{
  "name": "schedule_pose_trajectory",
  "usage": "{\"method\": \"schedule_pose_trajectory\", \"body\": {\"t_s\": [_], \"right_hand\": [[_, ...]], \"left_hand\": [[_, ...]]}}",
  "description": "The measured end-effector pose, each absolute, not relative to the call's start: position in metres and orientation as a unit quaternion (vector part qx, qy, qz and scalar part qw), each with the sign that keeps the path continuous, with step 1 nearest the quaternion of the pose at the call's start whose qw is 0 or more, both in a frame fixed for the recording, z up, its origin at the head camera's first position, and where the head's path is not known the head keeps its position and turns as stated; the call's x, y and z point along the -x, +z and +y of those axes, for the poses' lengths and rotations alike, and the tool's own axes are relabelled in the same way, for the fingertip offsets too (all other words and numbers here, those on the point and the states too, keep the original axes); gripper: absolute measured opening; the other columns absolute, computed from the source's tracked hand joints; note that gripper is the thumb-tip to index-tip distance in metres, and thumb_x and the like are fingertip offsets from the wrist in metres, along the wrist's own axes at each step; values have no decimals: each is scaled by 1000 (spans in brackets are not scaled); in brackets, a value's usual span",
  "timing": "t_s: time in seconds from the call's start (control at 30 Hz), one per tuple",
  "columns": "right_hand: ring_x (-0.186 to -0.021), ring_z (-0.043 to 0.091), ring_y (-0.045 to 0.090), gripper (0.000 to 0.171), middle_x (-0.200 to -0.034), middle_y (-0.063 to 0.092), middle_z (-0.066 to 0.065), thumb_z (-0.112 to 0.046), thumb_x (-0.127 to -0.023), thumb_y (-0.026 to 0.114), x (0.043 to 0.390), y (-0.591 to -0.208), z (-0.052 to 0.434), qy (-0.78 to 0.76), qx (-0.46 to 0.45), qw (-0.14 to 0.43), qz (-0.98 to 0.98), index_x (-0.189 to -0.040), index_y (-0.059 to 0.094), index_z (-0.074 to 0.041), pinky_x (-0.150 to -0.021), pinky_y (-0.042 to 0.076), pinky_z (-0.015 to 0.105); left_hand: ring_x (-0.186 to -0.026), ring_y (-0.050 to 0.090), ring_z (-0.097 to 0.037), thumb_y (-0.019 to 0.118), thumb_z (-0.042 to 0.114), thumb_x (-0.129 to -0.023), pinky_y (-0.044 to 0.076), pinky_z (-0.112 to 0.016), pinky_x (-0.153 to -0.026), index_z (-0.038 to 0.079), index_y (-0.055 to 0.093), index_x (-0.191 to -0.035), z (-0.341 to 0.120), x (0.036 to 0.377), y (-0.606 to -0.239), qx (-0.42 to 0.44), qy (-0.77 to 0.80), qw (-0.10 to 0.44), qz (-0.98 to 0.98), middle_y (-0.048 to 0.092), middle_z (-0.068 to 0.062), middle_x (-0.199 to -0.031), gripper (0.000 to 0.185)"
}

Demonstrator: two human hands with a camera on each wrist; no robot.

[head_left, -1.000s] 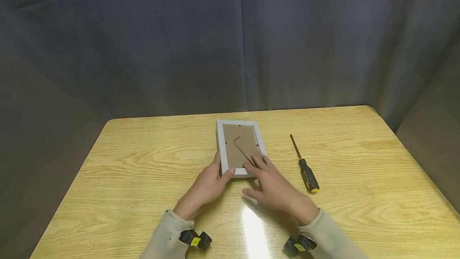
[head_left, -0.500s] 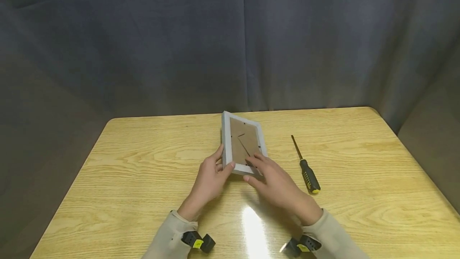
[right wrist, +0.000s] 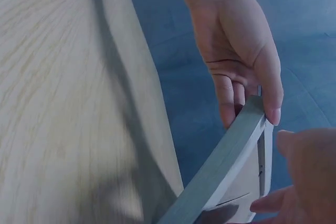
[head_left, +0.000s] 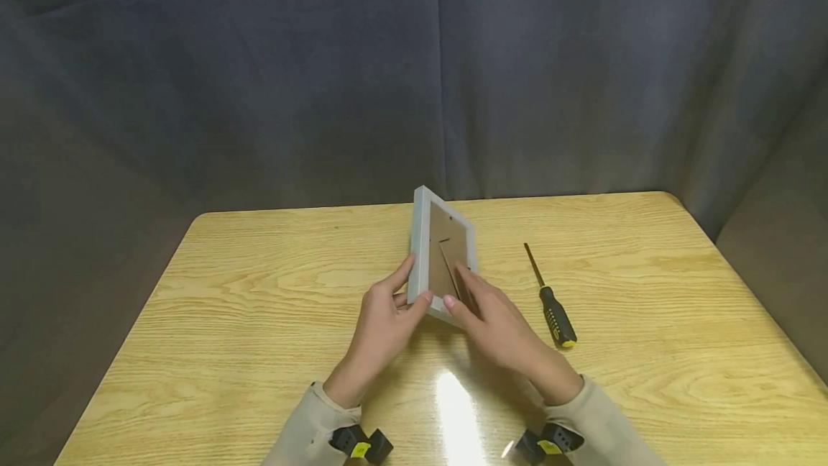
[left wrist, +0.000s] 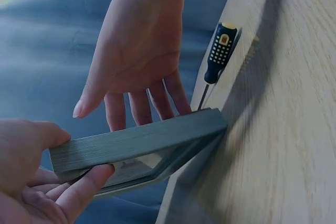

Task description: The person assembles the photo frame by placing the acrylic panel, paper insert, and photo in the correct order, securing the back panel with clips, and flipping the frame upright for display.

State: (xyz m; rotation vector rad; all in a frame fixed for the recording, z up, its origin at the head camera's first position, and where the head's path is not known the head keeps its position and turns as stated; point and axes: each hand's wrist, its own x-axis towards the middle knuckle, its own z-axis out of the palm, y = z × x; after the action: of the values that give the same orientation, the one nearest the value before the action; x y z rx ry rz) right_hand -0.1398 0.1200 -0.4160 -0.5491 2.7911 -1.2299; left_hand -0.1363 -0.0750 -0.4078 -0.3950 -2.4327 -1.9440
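A picture frame (head_left: pixel 420 247) with a pale border stands tilted over the table, its left edge raised and its brown backing board (head_left: pixel 446 247) toward the head camera. A dark bent line crosses the board. My left hand (head_left: pixel 382 318) grips the frame's near left corner, thumb on the border and fingers beneath, as the left wrist view confirms around the frame (left wrist: pixel 142 145). The right hand (head_left: pixel 504 326) has its extended fingers over the backing, near the dark line. Its thumb lies by the near border. In the left wrist view, the right hand's fingertips (left wrist: pixel 115 121) are partly hidden by the frame.
To the right of the hands lies a screwdriver (head_left: pixel 556 315) with a black and yellow handle, its tip pointing away. The wooden table (head_left: pixel 259 272) ends at a dark grey curtain (head_left: pixel 291 92) behind. Each sleeve carries a black strapped device.
The frame has gone from nearly flat to steeply tilted, left edge upward, in my left hand. My right fingers have moved along the backing with it. The screwdriver stays put.
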Motion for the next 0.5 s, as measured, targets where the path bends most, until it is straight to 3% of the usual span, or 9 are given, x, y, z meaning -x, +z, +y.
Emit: {"method": "schedule_pose_trajectory", "body": {"t_s": [0.23,0.5], "right_hand": [[-141,43,47,75,-162,33,23,-46,-108,39,138,-408,121,-464,148,74,870,-162,12,-3,-110,45,56],[-145,47,39,69,-162,29,30,-37,-112,29,137,-400,122,-579,160,110,792,-161,-1,1,-115,39,56]], "left_hand": [[-111,70,-36,70,5,-92,59,-25,-79,3,41,-153,-71,127,-397,142,-598,33,-788,49,-27,-149,67],[-104,75,-29,76,3,-86,60,-22,-78,8,53,-146,-62,115,-387,188,-517,97,-829,65,-22,-133,65]]}}
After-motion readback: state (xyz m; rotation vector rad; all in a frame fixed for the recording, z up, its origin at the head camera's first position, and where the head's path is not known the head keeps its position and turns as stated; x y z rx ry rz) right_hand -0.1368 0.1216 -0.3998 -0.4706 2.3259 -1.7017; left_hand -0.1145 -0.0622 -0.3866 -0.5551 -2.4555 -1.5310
